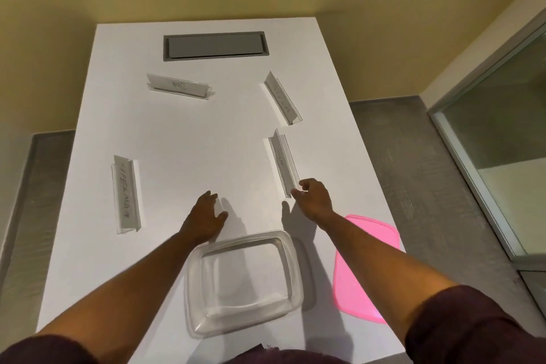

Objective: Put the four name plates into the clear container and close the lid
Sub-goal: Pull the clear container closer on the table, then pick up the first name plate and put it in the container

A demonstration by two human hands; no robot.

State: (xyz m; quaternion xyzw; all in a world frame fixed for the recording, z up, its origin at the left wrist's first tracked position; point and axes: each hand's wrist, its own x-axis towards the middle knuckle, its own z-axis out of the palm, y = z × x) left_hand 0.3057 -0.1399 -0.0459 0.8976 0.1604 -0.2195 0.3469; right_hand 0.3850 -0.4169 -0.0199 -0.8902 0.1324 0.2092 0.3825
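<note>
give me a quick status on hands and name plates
Right hand open, fingertips at near end of closest name plate. Left hand open, empty. All four plates on table; clear container empty, pink lid off. Nothing blocking.

Too faint to read: writing on the name plate (282, 97) farthest right of the clear container (245, 284), and on the plate (282, 163) just beyond it. Hidden under the right arm: near left corner of the pink lid (369, 248). Cut off by the bottom edge: both dark sleeves (472, 325). Covered by the left hand (206, 216): its own palm, grip impossible to judge. Right hand (314, 196) fingertips blurred at the plate's end, contact unclear.
</note>
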